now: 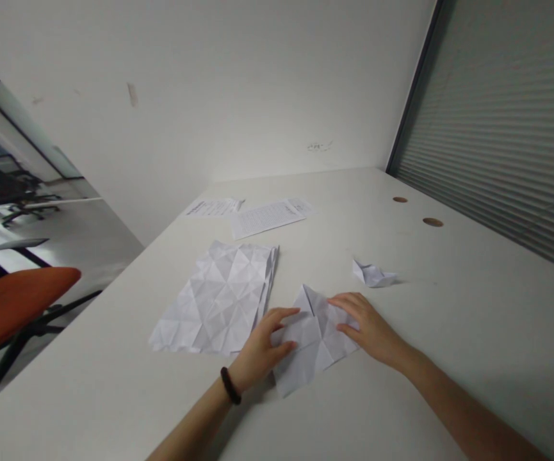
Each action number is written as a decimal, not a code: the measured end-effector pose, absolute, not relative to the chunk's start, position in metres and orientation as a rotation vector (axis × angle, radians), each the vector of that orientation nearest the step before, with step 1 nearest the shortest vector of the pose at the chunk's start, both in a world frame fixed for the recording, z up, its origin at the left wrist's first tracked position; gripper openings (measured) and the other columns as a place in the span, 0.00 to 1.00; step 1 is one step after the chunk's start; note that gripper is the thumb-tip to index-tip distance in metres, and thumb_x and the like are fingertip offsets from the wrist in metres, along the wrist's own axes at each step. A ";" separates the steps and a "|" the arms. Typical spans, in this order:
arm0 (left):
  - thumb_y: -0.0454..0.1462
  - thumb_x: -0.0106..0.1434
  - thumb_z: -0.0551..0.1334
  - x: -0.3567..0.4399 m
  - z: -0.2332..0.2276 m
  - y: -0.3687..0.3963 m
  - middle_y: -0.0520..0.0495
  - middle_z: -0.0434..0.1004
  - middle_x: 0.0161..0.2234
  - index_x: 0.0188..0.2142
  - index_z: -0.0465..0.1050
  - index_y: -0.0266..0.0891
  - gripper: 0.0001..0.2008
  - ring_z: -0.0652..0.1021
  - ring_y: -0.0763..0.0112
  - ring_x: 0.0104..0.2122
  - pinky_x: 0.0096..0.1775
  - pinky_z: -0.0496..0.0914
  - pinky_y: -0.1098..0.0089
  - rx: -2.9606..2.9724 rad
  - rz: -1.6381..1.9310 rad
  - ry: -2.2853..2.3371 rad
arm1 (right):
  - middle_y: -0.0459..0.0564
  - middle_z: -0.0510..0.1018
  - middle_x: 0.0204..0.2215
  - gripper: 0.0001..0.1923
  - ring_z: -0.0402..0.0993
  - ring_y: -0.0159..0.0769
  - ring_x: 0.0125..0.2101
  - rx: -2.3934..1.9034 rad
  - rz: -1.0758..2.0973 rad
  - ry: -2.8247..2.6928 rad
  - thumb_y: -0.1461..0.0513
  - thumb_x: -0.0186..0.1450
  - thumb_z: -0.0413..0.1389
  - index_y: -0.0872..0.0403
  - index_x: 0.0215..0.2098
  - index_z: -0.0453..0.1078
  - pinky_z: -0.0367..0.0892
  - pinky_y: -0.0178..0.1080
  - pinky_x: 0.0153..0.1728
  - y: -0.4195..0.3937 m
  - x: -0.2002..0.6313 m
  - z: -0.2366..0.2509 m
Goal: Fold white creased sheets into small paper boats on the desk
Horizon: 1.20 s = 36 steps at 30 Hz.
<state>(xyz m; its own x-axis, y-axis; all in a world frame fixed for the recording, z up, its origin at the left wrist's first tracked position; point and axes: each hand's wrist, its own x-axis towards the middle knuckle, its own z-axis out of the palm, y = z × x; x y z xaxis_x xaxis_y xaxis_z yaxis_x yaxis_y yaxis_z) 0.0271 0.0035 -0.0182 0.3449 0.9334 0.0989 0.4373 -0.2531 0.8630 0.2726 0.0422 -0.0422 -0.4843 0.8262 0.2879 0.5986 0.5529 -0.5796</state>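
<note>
You're sitting at a big white desk (449, 358) pushed into a corner, wall ahead and slatted blinds (507, 128) on your right. An orange office chair (12, 307) sits off to your left.

Biggest thing on the desk is the stack of creased white sheets (219, 298), full of old fold lines, lying flat just left of your hands. Further back near the wall there are a couple of printed pages (267, 218). Two round cable holes (433, 222) sit out toward the blinds.

The piece you're actually working on is the folded paper (312, 342), right in front of you between both hands, flat on the desk with one little flap standing up at its far edge. Your left hand (262, 349) has fingers loosely curled, thumb and forefinger lightly pinching the left edge. Your right hand (366, 326) is spread flat, fingers pressing down on the right side, not gripping anything.

Smallest bit: a little crumpled folded scrap (373, 275) sitting apart, beyond your right hand.

Handling-wise, I'd say this paper is super light and floppy, slides easily on that smooth desk, and tears or mis-creases if you yank it. Best bet is probably pinning it flat with one palm and taking corners or edges between fingertips.
</note>
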 end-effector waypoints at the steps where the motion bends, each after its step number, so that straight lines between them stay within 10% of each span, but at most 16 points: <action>1: 0.31 0.54 0.60 0.028 -0.017 0.003 0.45 0.67 0.50 0.50 0.64 0.44 0.23 0.68 0.64 0.50 0.50 0.64 0.59 1.828 0.774 1.182 | 0.52 0.67 0.49 0.24 0.60 0.43 0.51 -1.147 0.524 -2.221 0.65 0.58 0.54 0.48 0.52 0.61 0.57 0.51 0.53 0.042 0.271 -0.043; 10: 0.36 0.59 0.59 0.024 -0.016 0.003 0.47 0.68 0.51 0.50 0.67 0.45 0.18 0.67 0.63 0.52 0.54 0.59 0.58 1.811 1.066 1.266 | 0.59 0.57 0.55 0.44 0.58 0.47 0.54 -1.193 0.772 -1.385 0.51 0.55 0.57 0.46 0.61 0.36 0.62 0.53 0.48 0.048 0.265 -0.050; 16: 0.35 0.58 0.59 0.031 -0.021 -0.001 0.45 0.67 0.51 0.52 0.63 0.45 0.21 0.70 0.64 0.48 0.47 0.68 0.63 1.883 0.943 1.235 | 0.55 0.75 0.39 0.27 0.73 0.44 0.40 -0.930 1.582 -1.165 0.51 0.55 0.56 0.54 0.49 0.59 0.69 0.48 0.42 0.032 0.243 -0.033; 31: 0.35 0.62 0.55 0.033 -0.020 -0.003 0.41 0.61 0.54 0.55 0.57 0.45 0.21 0.71 0.64 0.47 0.44 0.70 0.63 1.974 0.892 1.099 | 0.51 0.72 0.31 0.08 0.69 0.40 0.35 -1.004 0.211 -1.688 0.65 0.57 0.52 0.51 0.35 0.70 0.67 0.43 0.38 0.028 0.270 -0.012; 36: 0.34 0.59 0.58 0.033 -0.028 -0.003 0.36 0.54 0.58 0.61 0.35 0.44 0.38 0.65 0.57 0.53 0.51 0.63 0.54 1.937 0.947 1.190 | 0.52 0.72 0.41 0.16 0.66 0.41 0.44 -0.960 0.300 -2.191 0.68 0.58 0.51 0.48 0.41 0.71 0.64 0.47 0.45 0.026 0.258 -0.021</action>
